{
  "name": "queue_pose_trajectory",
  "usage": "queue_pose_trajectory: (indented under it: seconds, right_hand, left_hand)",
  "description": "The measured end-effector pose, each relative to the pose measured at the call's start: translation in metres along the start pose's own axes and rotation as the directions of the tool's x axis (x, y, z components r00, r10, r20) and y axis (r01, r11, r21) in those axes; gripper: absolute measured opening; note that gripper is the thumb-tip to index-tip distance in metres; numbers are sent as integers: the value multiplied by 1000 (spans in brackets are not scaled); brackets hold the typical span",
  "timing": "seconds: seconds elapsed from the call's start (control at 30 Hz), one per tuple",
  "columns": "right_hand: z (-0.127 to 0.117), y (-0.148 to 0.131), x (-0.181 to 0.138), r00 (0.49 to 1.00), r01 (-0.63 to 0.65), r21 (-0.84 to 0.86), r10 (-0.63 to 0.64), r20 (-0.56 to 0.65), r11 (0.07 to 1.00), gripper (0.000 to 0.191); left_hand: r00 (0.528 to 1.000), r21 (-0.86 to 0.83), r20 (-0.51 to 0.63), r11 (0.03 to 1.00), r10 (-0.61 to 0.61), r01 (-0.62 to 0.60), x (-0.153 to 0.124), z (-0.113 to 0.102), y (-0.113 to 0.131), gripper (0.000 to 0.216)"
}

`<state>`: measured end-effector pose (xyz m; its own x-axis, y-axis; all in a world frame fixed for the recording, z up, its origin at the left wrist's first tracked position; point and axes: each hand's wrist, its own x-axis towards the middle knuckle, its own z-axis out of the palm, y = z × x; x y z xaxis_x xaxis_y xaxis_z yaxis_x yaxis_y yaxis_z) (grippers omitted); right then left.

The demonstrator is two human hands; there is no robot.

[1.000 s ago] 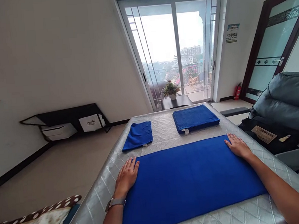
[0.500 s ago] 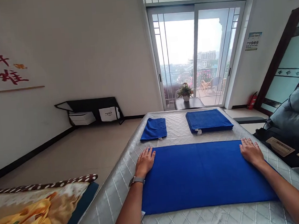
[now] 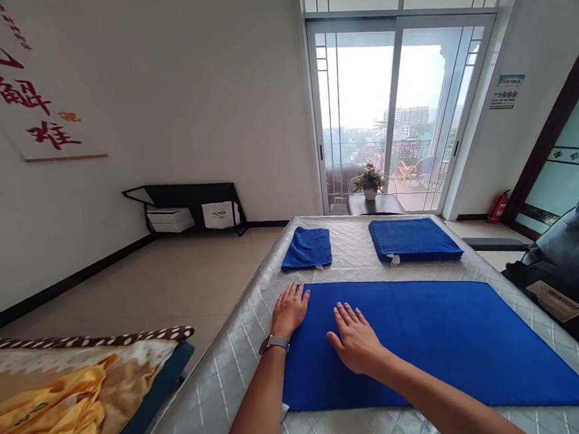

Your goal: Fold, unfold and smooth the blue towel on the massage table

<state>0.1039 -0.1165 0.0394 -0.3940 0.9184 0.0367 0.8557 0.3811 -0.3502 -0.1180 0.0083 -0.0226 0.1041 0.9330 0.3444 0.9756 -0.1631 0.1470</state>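
Observation:
A large blue towel lies spread flat on the silver quilted bed. My left hand, with a watch on the wrist, rests flat and open on the towel's far left corner. My right hand lies flat on the towel's left part, fingers spread, close to the left hand. Beyond them sit a small folded blue towel and a larger folded blue towel, both out of reach of my hands.
A patterned yellow and brown blanket lies at the lower left. A dark armchair stands to the right of the bed. A potted plant sits on a small table by the glass balcony doors. A black shelf stands against the left wall.
My right hand has slid from the towel's far right corner across to its left part, near the left hand. The view has turned left.

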Motion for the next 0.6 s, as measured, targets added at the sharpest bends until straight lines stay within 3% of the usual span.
queue_pose_trajectory:
  seconds: [0.1, 0.23, 0.4, 0.6]
  right_hand:
    - [20, -34, 9, 1000, 29, 48, -29, -1, 998, 73]
    - [29, -41, 11, 1000, 18, 50, -18, -1, 999, 71]
    - [16, -9, -6, 999, -34, -1, 34, 29, 999, 76]
    - [-10, 57, -44, 983, -174, -101, 179, 40, 980, 78]
  left_hand:
    - [1000, 5, -14, 1000, 5, -5, 0, 0, 0, 54]
    - [1000, 5, -13, 1000, 3, -3, -1, -2, 1, 55]
    - [999, 26, 38, 999, -28, 27, -1, -6, 3, 58]
    - [999, 28, 40, 999, -26, 25, -1, -5, 2, 57]
